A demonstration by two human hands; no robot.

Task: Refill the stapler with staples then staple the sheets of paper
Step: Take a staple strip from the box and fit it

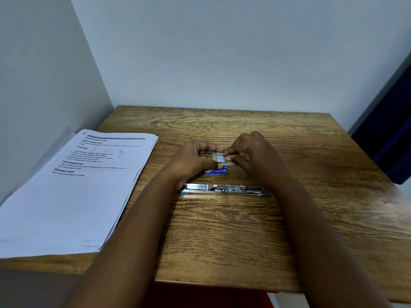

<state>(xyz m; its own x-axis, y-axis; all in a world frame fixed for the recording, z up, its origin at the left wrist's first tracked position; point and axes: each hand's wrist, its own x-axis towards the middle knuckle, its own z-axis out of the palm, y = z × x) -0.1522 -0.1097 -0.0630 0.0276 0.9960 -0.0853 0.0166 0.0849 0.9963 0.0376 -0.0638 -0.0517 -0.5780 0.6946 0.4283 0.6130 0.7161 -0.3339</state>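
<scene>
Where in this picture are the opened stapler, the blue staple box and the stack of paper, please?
stapler (224, 189), head view, on the middle of its opened metal channel.
blue staple box (216, 171), head view, on its printed blue side.
stack of paper (73, 196), head view, on the blank lower part of the top sheet.

Paper stack (73, 190) fills table's (300, 230) left; right side lies open.

Table (289, 230): wood-grain top, matt, coarse visible grain. Stapler (224, 189), just nearer than both hands: bright glossy metal, blue plastic at its ends. Staple box (216, 171), under the left hand (191, 162): glossy blue card. Sheets of paper (73, 196), left of the hands: matt white, printed.
</scene>
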